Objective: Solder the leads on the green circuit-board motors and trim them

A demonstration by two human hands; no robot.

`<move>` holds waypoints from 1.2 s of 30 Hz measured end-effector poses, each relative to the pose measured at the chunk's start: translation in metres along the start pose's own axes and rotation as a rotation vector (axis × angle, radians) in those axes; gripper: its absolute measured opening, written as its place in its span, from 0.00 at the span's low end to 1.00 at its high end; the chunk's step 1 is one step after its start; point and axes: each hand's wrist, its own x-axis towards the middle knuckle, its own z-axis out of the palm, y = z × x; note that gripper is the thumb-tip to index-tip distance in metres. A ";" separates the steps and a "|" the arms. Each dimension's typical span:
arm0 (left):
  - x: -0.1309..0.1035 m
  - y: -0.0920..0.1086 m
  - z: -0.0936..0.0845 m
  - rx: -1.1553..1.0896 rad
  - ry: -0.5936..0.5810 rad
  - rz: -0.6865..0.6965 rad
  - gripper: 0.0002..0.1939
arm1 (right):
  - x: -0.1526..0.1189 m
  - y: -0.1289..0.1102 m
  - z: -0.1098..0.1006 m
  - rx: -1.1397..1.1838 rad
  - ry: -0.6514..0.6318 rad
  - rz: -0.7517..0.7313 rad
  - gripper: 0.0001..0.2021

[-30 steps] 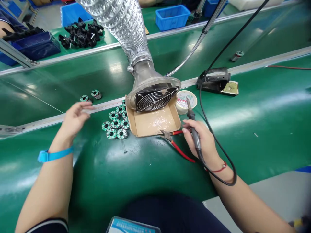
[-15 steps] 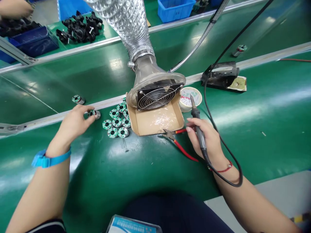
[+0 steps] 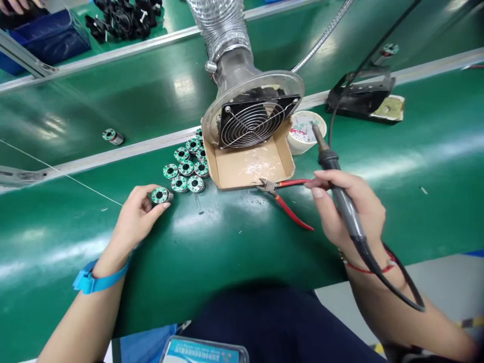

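Between thumb and fingers, my left hand [image 3: 138,214] grips a small motor with a green circuit board on its end [image 3: 162,195], the board turned up toward me. Just right of it several like motors [image 3: 185,168] stand bunched against the cardboard box. My right hand [image 3: 353,212] is closed around a soldering iron [image 3: 346,206], its tip pointing up and away over the white tub [image 3: 307,132]. The red-handled cutting pliers [image 3: 289,194] lie with spread handles at the box's front edge; one handle ends by my right fingertips.
A fume hood with a fan [image 3: 251,121] hangs over the cardboard box [image 3: 251,169], which holds thin clippings. A black iron stand with sponge [image 3: 365,103] is at the back right. Single motors lie beyond the rail [image 3: 112,136]. Another person's hand [image 3: 22,5] shows at top left.
My left hand has brought the motor from the rail toward me and to the right, its board now facing up. The right hand still holds the soldering iron. The view has shifted.
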 end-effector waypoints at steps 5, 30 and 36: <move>-0.028 0.056 0.022 -0.465 -0.081 -0.006 0.25 | -0.006 -0.035 0.000 0.226 -0.090 -0.043 0.17; -0.028 0.121 0.056 -0.440 -0.689 0.479 0.35 | 0.023 -0.045 0.022 0.782 -0.608 0.288 0.14; -0.024 0.118 0.057 -0.473 -0.716 0.439 0.32 | 0.023 -0.046 0.025 0.830 -0.619 0.296 0.14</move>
